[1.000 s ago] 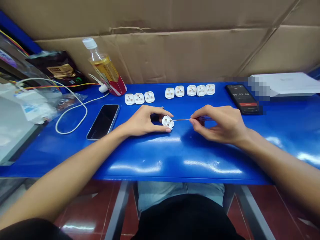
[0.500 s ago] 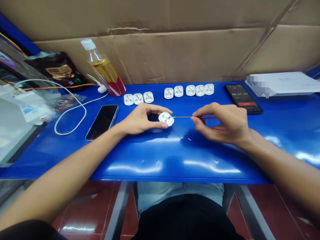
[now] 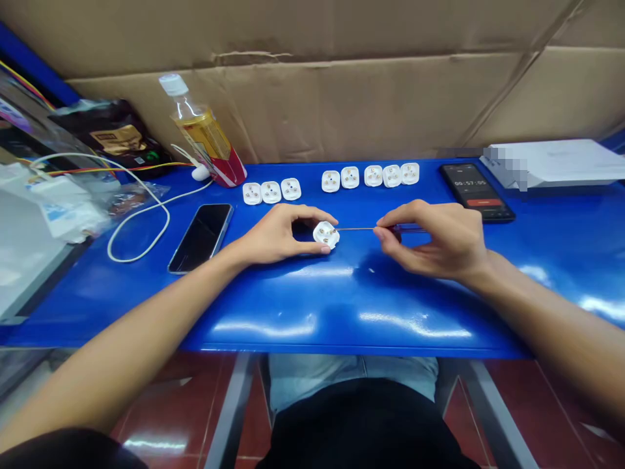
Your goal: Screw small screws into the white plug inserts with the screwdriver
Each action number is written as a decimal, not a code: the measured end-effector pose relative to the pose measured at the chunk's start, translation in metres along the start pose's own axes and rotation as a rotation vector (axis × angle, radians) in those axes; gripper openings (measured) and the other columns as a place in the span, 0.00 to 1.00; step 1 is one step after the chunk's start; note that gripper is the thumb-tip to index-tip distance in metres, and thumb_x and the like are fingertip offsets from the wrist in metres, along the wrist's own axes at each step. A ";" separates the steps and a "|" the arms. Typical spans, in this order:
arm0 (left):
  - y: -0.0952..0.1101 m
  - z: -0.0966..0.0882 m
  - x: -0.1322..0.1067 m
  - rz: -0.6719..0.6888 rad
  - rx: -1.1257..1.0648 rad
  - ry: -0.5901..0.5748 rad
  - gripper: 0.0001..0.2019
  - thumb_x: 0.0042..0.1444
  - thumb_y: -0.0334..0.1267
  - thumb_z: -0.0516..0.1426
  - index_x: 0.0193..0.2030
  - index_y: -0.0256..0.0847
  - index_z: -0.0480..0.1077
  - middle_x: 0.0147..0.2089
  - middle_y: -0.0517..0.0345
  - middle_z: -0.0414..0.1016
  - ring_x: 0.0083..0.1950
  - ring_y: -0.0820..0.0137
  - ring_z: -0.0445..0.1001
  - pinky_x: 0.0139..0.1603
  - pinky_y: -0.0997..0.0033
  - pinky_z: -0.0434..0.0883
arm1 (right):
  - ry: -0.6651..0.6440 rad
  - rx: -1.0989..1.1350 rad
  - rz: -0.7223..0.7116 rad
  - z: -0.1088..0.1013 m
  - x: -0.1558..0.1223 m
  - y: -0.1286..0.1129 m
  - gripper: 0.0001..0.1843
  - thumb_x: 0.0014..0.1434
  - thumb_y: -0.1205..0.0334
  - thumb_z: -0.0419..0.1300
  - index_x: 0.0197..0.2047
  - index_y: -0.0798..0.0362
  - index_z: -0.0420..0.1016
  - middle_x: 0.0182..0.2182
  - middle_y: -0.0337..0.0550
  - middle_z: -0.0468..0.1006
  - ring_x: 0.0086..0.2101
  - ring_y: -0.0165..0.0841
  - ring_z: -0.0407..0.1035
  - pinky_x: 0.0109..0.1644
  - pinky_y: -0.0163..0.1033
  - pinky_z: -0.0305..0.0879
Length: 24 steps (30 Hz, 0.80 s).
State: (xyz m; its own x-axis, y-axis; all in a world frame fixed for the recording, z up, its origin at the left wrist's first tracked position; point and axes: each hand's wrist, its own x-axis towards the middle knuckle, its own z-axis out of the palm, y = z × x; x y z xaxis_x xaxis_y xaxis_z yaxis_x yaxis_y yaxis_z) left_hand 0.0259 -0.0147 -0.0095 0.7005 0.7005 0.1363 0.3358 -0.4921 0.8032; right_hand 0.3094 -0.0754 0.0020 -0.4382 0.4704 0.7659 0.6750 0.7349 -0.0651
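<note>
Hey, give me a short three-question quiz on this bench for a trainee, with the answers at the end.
1. What does the left hand hold?
A) a phone
B) a white plastic piece
C) a bottle

2. True or false: the right hand holds a screwdriver.

3. How many other white pieces lie along the back of the blue table?

Key:
1. B
2. True
3. Eight: three in the left group, five further right.
</note>
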 end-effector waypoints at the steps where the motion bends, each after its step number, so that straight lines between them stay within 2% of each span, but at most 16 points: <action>1: 0.000 0.000 0.000 0.018 0.043 -0.007 0.25 0.57 0.51 0.71 0.59 0.42 0.81 0.55 0.50 0.84 0.55 0.59 0.81 0.57 0.61 0.75 | -0.001 0.004 -0.002 0.000 0.000 0.000 0.02 0.64 0.63 0.66 0.38 0.45 0.78 0.27 0.31 0.85 0.24 0.30 0.79 0.27 0.34 0.72; 4: -0.002 0.001 0.001 0.071 0.098 0.001 0.26 0.57 0.51 0.71 0.60 0.44 0.80 0.57 0.49 0.82 0.53 0.60 0.79 0.54 0.61 0.75 | 0.006 0.015 -0.006 0.000 0.000 0.000 0.03 0.63 0.64 0.67 0.39 0.45 0.78 0.27 0.31 0.85 0.24 0.30 0.79 0.27 0.34 0.71; 6: -0.003 0.001 0.002 0.108 0.070 0.050 0.26 0.57 0.51 0.71 0.60 0.45 0.80 0.58 0.48 0.81 0.53 0.61 0.79 0.53 0.61 0.75 | 0.016 0.010 0.000 0.001 0.000 -0.001 0.03 0.63 0.64 0.68 0.39 0.45 0.78 0.27 0.31 0.85 0.24 0.30 0.79 0.27 0.34 0.71; 12: -0.001 0.004 0.001 0.227 -0.004 0.196 0.12 0.61 0.46 0.69 0.48 0.43 0.84 0.47 0.49 0.85 0.51 0.62 0.81 0.56 0.59 0.75 | 0.070 0.042 -0.041 0.001 0.000 -0.002 0.05 0.63 0.64 0.69 0.41 0.46 0.78 0.28 0.30 0.85 0.25 0.28 0.79 0.30 0.32 0.73; 19: 0.000 0.007 0.002 0.231 -0.044 0.241 0.09 0.62 0.45 0.69 0.40 0.43 0.85 0.41 0.51 0.86 0.45 0.64 0.82 0.54 0.61 0.76 | 0.067 0.074 -0.052 0.001 0.000 -0.003 0.09 0.61 0.67 0.71 0.42 0.47 0.78 0.29 0.30 0.85 0.25 0.28 0.79 0.30 0.32 0.74; 24: 0.002 0.007 0.002 0.253 0.029 0.287 0.10 0.61 0.47 0.70 0.39 0.43 0.84 0.40 0.51 0.86 0.43 0.64 0.81 0.50 0.61 0.76 | 0.047 0.089 -0.030 0.002 0.000 -0.003 0.06 0.63 0.66 0.69 0.42 0.46 0.79 0.28 0.31 0.85 0.25 0.30 0.79 0.29 0.34 0.74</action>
State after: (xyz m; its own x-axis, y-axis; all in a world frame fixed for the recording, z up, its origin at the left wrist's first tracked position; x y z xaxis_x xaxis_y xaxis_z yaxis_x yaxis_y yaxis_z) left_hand 0.0320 -0.0177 -0.0118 0.5598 0.6694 0.4884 0.1956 -0.6795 0.7072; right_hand 0.3068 -0.0766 0.0010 -0.4280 0.4256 0.7973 0.6055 0.7899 -0.0966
